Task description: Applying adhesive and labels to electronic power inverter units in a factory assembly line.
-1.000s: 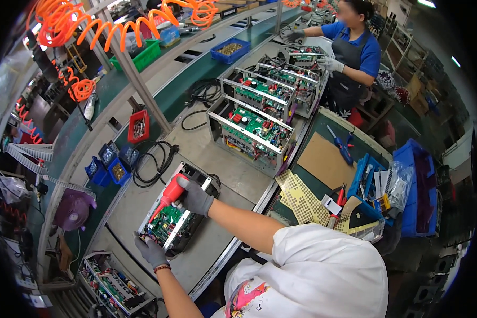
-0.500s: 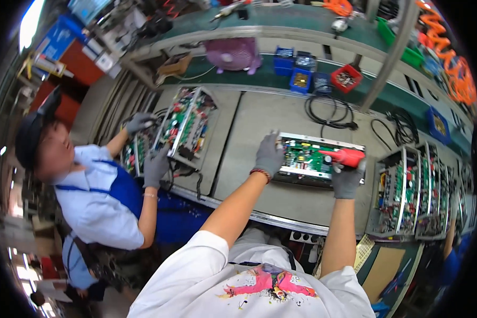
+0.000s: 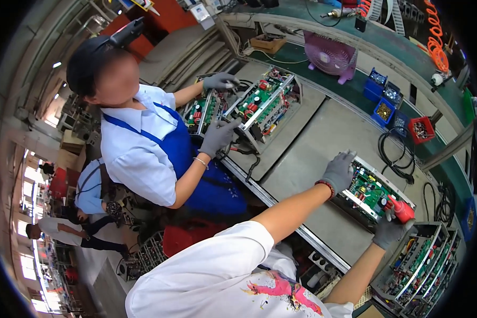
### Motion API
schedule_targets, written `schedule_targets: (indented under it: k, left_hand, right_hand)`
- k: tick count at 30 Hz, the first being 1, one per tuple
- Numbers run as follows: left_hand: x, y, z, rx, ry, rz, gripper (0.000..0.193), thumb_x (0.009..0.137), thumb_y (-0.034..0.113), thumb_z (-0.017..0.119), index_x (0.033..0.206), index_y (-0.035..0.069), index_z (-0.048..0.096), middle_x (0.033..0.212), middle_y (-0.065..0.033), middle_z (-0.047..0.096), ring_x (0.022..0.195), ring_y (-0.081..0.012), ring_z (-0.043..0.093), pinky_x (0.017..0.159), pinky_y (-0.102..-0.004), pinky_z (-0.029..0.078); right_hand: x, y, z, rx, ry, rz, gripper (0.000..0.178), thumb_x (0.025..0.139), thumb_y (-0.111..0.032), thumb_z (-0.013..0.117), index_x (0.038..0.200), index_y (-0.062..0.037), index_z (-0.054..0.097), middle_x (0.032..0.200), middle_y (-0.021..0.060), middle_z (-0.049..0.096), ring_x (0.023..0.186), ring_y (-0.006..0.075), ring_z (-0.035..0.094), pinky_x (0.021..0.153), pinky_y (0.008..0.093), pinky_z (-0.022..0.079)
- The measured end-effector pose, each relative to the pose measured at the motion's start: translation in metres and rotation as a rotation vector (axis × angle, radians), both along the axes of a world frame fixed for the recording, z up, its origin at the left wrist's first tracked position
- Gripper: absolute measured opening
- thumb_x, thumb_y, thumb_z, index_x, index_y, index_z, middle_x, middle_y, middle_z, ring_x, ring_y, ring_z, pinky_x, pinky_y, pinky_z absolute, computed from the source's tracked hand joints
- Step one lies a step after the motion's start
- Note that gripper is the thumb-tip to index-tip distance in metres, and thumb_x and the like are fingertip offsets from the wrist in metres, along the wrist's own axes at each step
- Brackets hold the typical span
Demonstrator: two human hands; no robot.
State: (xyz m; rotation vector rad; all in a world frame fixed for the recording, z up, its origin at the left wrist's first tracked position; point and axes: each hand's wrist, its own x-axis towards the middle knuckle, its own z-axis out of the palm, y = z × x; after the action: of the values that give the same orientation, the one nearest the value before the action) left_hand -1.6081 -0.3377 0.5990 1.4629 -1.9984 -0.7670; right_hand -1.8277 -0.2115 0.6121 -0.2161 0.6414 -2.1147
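A green circuit board unit (image 3: 370, 186) in a metal frame lies on the grey bench, set with many small parts. My left hand (image 3: 338, 173), in a grey glove, grips the unit's left end. Over its right end, my gloved right hand (image 3: 388, 233) is closed around a red squeeze bottle (image 3: 402, 210) with a tapered nozzle. The nozzle points left, low over the board; whether it touches is too small to tell.
At left a co-worker's gloved hands (image 3: 220, 135) touch another framed board unit (image 3: 259, 108). Several units (image 3: 421, 265) stand at right. Behind are coiled black cable (image 3: 395, 159), blue bins (image 3: 382, 111), a red bin (image 3: 421, 130) and a purple fan (image 3: 329, 55).
The view has swung left, so the bench appears shifted right and tilted, and more of the co-worker shows. Both my hands stay at the unit, the red bottle still in my right.
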Motion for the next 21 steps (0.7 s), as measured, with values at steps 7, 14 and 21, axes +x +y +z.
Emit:
schedule_targets:
  k: [7, 14, 21]
  left_hand:
    - [0.000, -0.011, -0.014, 0.034, 0.004, -0.046, 0.047, 0.088, 0.014, 0.046, 0.134, 0.005, 0.047, 0.138, -0.0224, 0.046, 0.129, -0.0364, 0.041, 0.110, -0.0430, 0.032]
    - [0.004, -0.003, -0.006, -0.059, 0.079, -0.074, 0.051, 0.087, 0.014, 0.046, 0.137, 0.006, 0.043, 0.141, -0.0238, 0.040, 0.129, -0.0403, 0.039, 0.109, -0.0454, 0.032]
    - [-0.002, -0.004, 0.001, -0.042, 0.049, -0.054, 0.050, 0.089, 0.014, 0.046, 0.138, 0.006, 0.042, 0.141, -0.0239, 0.040, 0.130, -0.0376, 0.039, 0.109, -0.0426, 0.033]
  right_hand:
    - [-0.003, -0.001, -0.016, -0.075, -0.037, -0.012, 0.066, 0.084, -0.050, 0.065, 0.128, -0.0056, 0.045, 0.105, 0.0127, 0.057, 0.063, 0.0159, 0.049, 0.050, 0.0279, 0.044]
    - [0.016, 0.003, -0.001, -0.105, 0.037, -0.106, 0.061, 0.086, -0.053, 0.061, 0.118, -0.0024, 0.048, 0.101, 0.0134, 0.057, 0.060, 0.0154, 0.047, 0.048, 0.0255, 0.042]
    - [0.005, -0.001, -0.005, -0.070, 0.063, -0.131, 0.059, 0.082, -0.056, 0.064, 0.112, -0.0067, 0.053, 0.099, 0.0104, 0.062, 0.062, 0.0158, 0.050, 0.050, 0.0262, 0.042]
